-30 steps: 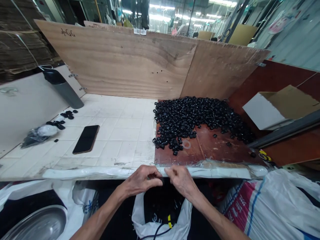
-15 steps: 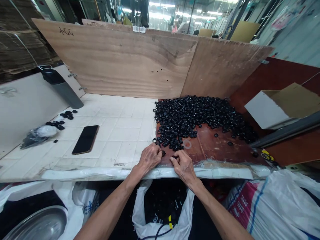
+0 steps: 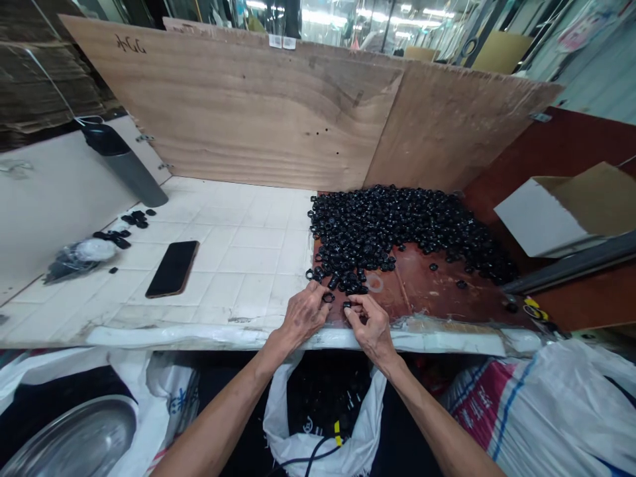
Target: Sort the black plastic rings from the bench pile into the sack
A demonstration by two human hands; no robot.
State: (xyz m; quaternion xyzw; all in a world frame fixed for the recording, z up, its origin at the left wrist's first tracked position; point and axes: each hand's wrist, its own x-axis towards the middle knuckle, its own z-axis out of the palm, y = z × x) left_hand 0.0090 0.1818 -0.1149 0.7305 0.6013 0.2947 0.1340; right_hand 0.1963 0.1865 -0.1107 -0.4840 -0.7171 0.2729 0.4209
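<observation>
A large pile of small black rings (image 3: 392, 225) covers the reddish board (image 3: 432, 295) on the right half of the table. My left hand (image 3: 304, 315) rests at the pile's near edge, its fingertips pinching one black ring (image 3: 328, 297). My right hand (image 3: 368, 322) lies just beside it, fingers curled round another black ring (image 3: 346, 305). Both hands sit close to the table's front edge, above an open white bag (image 3: 322, 424) holding dark pieces.
A black phone (image 3: 172, 268) lies on the white tiled top. A grey bottle (image 3: 124, 169) stands at the back left, near a plastic bag of black parts (image 3: 79, 257). Plywood walls (image 3: 278, 112) close the back. A cardboard box (image 3: 561, 209) sits right, a woven sack (image 3: 541, 404) and metal bowl (image 3: 74, 444) below.
My hands moved from over the bag below the table edge up onto the board, reached the near edge of the pile and each closed on a ring.
</observation>
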